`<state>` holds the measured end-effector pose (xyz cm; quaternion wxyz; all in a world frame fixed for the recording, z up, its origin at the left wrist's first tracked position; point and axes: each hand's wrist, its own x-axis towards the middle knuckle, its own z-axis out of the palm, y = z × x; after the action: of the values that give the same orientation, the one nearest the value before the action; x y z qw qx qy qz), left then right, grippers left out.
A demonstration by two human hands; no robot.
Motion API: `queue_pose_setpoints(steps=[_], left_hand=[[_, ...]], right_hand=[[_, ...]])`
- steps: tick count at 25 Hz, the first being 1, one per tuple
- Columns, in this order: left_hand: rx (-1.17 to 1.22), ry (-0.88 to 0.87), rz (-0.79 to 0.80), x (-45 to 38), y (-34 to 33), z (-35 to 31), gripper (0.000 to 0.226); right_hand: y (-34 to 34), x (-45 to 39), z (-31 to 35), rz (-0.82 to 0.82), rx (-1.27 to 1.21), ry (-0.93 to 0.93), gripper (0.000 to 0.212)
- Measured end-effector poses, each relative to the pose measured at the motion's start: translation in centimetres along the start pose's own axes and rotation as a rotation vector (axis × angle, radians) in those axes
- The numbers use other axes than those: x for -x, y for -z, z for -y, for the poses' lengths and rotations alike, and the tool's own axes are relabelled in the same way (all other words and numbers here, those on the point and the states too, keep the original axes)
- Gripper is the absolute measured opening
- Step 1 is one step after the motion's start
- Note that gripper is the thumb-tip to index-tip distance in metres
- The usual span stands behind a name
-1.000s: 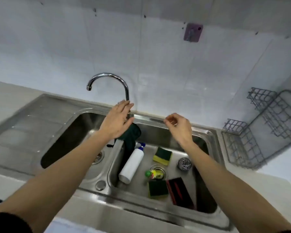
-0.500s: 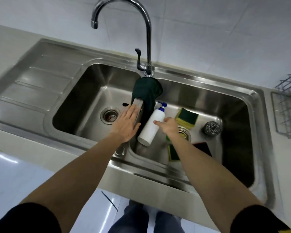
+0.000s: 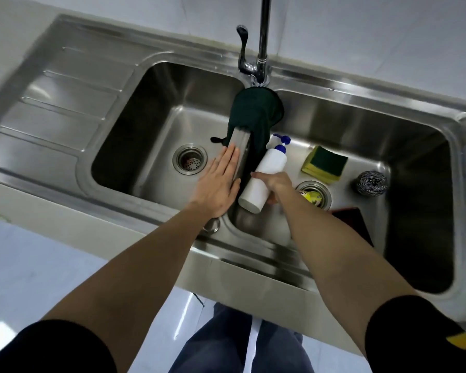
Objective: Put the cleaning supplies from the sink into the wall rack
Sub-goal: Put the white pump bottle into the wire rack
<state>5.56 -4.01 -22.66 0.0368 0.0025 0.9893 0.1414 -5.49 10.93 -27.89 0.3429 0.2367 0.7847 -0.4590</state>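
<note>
A white spray bottle (image 3: 265, 170) with a blue nozzle leans against the divider in the right basin of the steel sink (image 3: 361, 98). My right hand (image 3: 276, 184) is wrapped around its lower body. My left hand (image 3: 218, 184) lies flat and open on the divider. A dark green cloth (image 3: 256, 114) hangs over the divider by the tap. A yellow-green sponge (image 3: 324, 164), a steel wool ball (image 3: 371, 183), a small yellow bottle (image 3: 311, 197) on the drain and a dark red pad (image 3: 354, 224) lie in the right basin. The wall rack is out of view.
The tap (image 3: 262, 41) with its lever stands behind the divider. The left basin holds only its drain (image 3: 190, 162). A ribbed draining board (image 3: 51, 103) is at the far left. My legs and a pale floor show below the counter edge.
The view has tilted down and closer to the sink. My right hand has come down onto the white bottle and closed round it. My left hand has settled flat on the divider.
</note>
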Motion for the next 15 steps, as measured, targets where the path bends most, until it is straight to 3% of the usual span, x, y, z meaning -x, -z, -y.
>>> queue_pose_setpoints(steps=[7,15], left_hand=[[0.02,0.008,-0.02,0.1,0.0,0.0,0.065],[0.008,0.008,-0.028,0.2,0.3,-0.2,0.063]], right_hand=[[-0.5,-0.3,-1.1,-0.05,-0.07,0.021,0.07],[0.9,1.5,-4.5,-0.173,-0.209,0.225,0.084]])
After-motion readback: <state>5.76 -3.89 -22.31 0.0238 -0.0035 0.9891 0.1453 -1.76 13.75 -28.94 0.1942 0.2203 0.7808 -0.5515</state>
